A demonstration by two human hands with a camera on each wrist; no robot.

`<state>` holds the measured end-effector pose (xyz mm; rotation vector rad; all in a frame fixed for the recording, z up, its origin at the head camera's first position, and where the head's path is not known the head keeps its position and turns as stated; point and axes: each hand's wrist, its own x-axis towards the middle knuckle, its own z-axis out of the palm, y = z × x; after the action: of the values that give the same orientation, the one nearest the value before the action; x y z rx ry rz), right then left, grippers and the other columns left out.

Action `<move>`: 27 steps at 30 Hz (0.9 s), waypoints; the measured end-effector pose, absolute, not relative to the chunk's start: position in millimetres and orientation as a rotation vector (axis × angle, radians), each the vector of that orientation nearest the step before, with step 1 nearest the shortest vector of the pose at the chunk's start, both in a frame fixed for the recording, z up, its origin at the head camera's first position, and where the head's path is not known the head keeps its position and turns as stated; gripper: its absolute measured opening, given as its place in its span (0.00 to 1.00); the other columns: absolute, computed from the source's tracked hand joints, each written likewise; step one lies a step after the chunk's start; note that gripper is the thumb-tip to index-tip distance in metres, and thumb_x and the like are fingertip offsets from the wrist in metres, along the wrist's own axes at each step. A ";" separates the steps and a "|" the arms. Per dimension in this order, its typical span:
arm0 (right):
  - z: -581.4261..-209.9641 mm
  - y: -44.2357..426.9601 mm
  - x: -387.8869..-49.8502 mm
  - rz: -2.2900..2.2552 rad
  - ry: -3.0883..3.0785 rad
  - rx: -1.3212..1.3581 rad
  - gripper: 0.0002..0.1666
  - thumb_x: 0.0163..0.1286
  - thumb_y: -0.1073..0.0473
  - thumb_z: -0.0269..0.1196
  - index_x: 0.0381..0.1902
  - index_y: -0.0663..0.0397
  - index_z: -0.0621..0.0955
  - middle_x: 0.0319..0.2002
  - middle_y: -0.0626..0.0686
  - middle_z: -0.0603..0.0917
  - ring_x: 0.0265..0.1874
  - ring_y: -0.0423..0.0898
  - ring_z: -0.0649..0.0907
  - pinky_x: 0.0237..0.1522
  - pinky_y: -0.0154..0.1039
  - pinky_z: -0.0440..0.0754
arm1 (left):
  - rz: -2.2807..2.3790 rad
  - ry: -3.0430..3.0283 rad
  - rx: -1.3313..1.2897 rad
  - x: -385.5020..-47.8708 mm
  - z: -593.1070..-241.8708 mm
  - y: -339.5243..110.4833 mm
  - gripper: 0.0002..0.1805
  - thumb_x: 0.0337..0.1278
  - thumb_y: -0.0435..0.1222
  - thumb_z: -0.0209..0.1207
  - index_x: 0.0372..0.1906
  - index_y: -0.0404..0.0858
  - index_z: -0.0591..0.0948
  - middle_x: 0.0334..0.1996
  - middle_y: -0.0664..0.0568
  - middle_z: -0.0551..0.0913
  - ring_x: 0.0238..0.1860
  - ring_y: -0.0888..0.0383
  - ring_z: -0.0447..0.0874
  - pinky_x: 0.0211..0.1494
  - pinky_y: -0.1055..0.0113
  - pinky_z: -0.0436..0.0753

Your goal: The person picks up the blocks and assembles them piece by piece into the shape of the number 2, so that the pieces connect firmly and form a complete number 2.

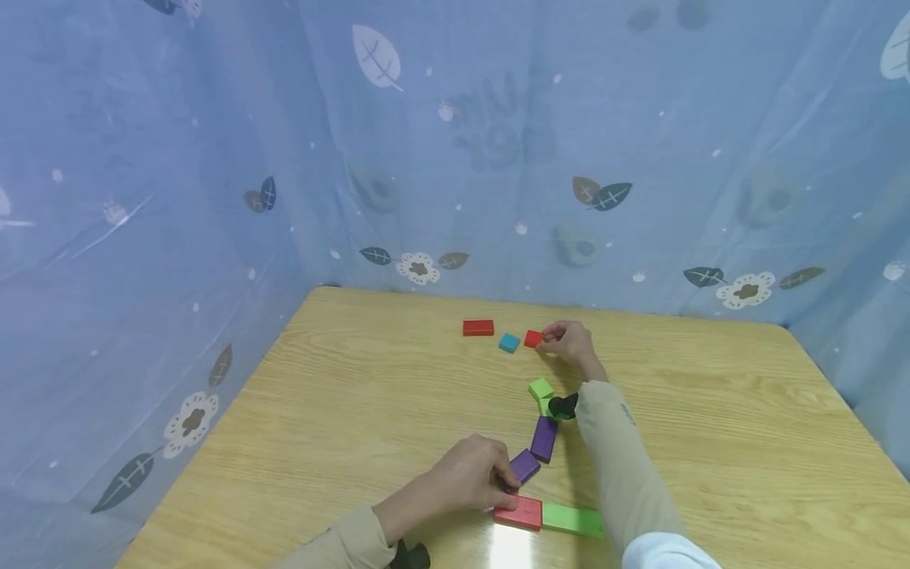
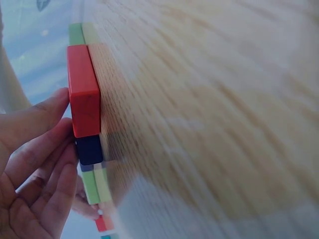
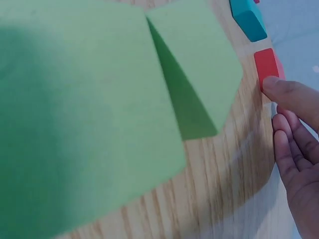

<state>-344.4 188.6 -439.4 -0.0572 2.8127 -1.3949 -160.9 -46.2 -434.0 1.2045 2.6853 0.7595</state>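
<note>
In the head view my left hand [image 1: 472,474] rests its thumb on a red block [image 1: 519,513], with its other fingertips by a purple block [image 1: 524,466]. The left wrist view shows that thumb against the top of the red block [image 2: 83,92] and fingers close to the dark block [image 2: 89,150] behind it. Farther off, my right hand [image 1: 571,345] pinches the right end of a small red block [image 1: 533,339] on the table. Its thumb tip touches the red block [image 3: 267,68] in the right wrist view; part of the block is hidden.
A long green block [image 1: 571,519] adjoins the near red block. Another purple block [image 1: 544,439] and a light green block [image 1: 540,389] continue the curved row, partly under my right wrist. A blue block [image 1: 509,343] and a longer red block [image 1: 478,328] lie toward the curtain.
</note>
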 end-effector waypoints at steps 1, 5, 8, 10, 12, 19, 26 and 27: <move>-439.6 188.9 -344.3 -1.378 2.821 -0.070 0.16 0.57 0.64 0.70 0.41 0.68 0.81 0.36 0.60 0.84 0.36 0.51 0.82 0.40 0.40 0.77 | 0.760 2.688 1.213 -160.9 -434.5 -46.0 0.10 0.40 0.42 0.75 0.32 0.46 0.89 0.25 0.66 0.79 0.25 0.76 0.71 0.31 0.85 0.67; -440.4 192.0 -344.6 -1.362 2.847 -0.107 0.17 0.58 0.62 0.70 0.42 0.68 0.81 0.37 0.60 0.85 0.39 0.54 0.82 0.44 0.45 0.77 | 0.768 2.696 1.229 -160.5 -435.6 -45.4 0.10 0.39 0.41 0.75 0.31 0.45 0.89 0.25 0.66 0.80 0.25 0.76 0.71 0.31 0.86 0.67; -439.7 195.9 -345.4 -1.392 2.853 -0.130 0.17 0.58 0.61 0.70 0.42 0.68 0.81 0.37 0.61 0.86 0.39 0.55 0.83 0.44 0.44 0.78 | 0.769 2.695 1.219 -160.2 -435.4 -45.6 0.10 0.39 0.41 0.75 0.31 0.45 0.89 0.25 0.66 0.79 0.24 0.76 0.71 0.30 0.86 0.67; -438.1 198.6 -345.0 -1.420 2.841 -0.146 0.18 0.58 0.61 0.70 0.42 0.68 0.81 0.37 0.60 0.86 0.38 0.53 0.83 0.42 0.41 0.78 | 0.767 2.696 1.216 -160.1 -434.9 -45.9 0.10 0.39 0.41 0.75 0.31 0.44 0.89 0.25 0.66 0.79 0.24 0.75 0.71 0.30 0.86 0.67; -435.9 201.5 -344.0 -1.472 2.803 -0.169 0.17 0.58 0.61 0.70 0.41 0.68 0.80 0.37 0.60 0.85 0.37 0.51 0.83 0.40 0.38 0.79 | 0.762 2.699 1.219 -160.0 -434.3 -46.2 0.10 0.39 0.41 0.75 0.31 0.45 0.89 0.25 0.66 0.79 0.24 0.75 0.72 0.30 0.85 0.67; -428.2 209.7 -339.8 -1.616 2.689 -0.258 0.19 0.59 0.64 0.68 0.47 0.69 0.79 0.41 0.61 0.83 0.35 0.42 0.81 0.38 0.32 0.79 | 0.758 2.701 1.221 -159.7 -433.5 -46.8 0.10 0.40 0.42 0.75 0.31 0.45 0.89 0.25 0.66 0.79 0.24 0.74 0.71 0.29 0.85 0.66; -419.9 211.3 -336.2 -1.664 2.677 -0.351 0.22 0.58 0.66 0.68 0.48 0.74 0.79 0.40 0.64 0.84 0.33 0.39 0.81 0.38 0.29 0.79 | 0.769 2.699 1.201 -160.6 -434.4 -46.2 0.10 0.39 0.41 0.75 0.31 0.45 0.89 0.25 0.66 0.79 0.23 0.75 0.71 0.28 0.85 0.67; -418.9 211.3 -335.8 -1.656 2.686 -0.369 0.21 0.58 0.66 0.68 0.48 0.74 0.79 0.40 0.65 0.84 0.33 0.41 0.82 0.37 0.29 0.79 | 0.771 2.698 1.201 -160.7 -434.5 -46.1 0.10 0.39 0.41 0.75 0.31 0.45 0.89 0.25 0.66 0.79 0.23 0.75 0.71 0.28 0.85 0.67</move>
<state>-335.8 211.3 -418.9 -0.3687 2.6858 -1.6559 -160.7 -46.1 -434.5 1.2006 2.6980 0.7705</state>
